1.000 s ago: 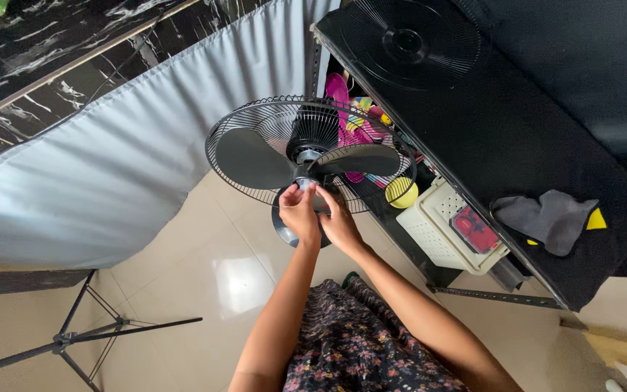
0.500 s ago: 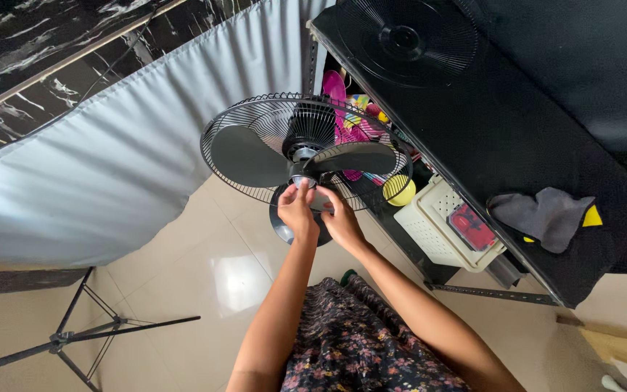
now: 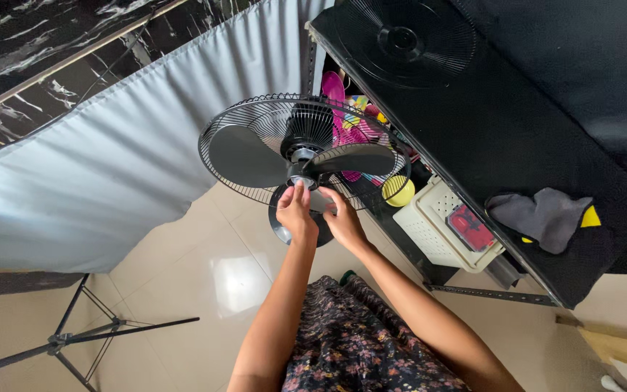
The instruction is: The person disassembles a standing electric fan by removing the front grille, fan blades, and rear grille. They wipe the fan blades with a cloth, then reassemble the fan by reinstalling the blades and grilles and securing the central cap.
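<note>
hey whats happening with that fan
A person stands over a floor fan whose front guard is off, so the blades are bare inside the rear grille. Both hands meet at the hub: the left hand has its fingertips on the hub's cap, and the right hand is beside it. A separate black fan grille lies on the black table, and a grey cloth lies nearer the edge.
</note>
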